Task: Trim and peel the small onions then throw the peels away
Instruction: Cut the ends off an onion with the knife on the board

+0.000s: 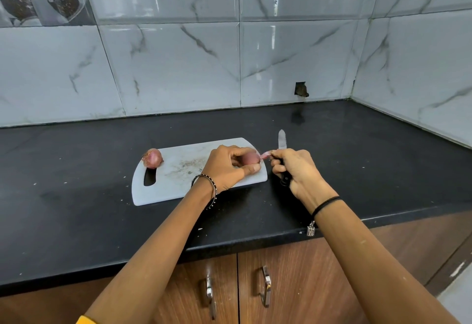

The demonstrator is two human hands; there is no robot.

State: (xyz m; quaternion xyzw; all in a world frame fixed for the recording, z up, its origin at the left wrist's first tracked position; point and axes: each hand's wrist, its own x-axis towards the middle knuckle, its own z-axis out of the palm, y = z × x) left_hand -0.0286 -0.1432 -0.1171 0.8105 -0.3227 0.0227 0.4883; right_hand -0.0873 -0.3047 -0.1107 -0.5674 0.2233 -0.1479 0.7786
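– Over the right end of the white cutting board (166, 190), what is the left hand (227, 167) doing?

– It is curling round a small onion (251, 158), with the thumb underneath and the fingers arching over the top. It is holding the onion just above the board's right edge.

– And the right hand (298, 170)?

– It is managing two things at once. Its lower fingers are wrapping round the dark handle of a knife (281, 142), whose blade is pointing away from the person, towards the wall. Its thumb and forefinger are pinching a pinkish strip of peel (265, 155), and the strip's other end is touching the right end of the held onion.

– Is anything else lying on the board?

– A second onion (152, 158), wearing its papery reddish skin, is sitting at the left end, just beside the board's handle slot and well apart from both hands. Pale specks are dotting the middle of the board.

– What is the board resting on?

– It is lying slightly askew on a black countertop (76, 196). A marbled tile wall (178, 68) is rising behind it, and wooden cabinet doors (306, 285) with metal handles are showing below the counter's front edge.

– Is anything showing on the wrists?

– A thin bangle (208, 183) is circling the left wrist, and a black thread (325, 203) with a small charm is circling the right.
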